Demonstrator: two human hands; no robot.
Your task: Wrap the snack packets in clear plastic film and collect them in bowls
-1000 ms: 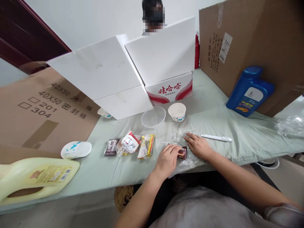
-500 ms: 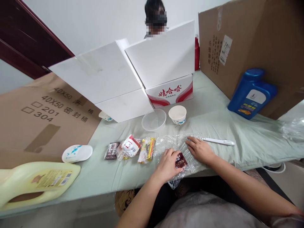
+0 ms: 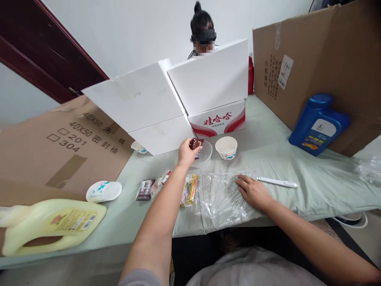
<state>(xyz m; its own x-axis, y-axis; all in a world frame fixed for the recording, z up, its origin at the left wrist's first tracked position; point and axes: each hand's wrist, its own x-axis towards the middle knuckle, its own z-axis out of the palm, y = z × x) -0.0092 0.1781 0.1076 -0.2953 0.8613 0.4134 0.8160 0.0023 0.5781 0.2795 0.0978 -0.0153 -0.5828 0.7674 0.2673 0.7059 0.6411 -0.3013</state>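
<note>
Jutting from between the left fingers (image 3: 186, 143), a brown packet (image 3: 197, 143).

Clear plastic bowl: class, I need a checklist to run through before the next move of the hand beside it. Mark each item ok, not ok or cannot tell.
1. Brown-wrapped snack packet held securely: ok; the left hand pinches it between thumb and fingers.
2. Clear plastic bowl upright: ok; its opening faces up.
3. Packet clear of the bowl's rim: cannot tell; they overlap from this angle.
4. Right hand free: not ok; it rests on the clear plastic wrap.
5. White utility knife unheld: ok; it lies beside the right hand.
</note>
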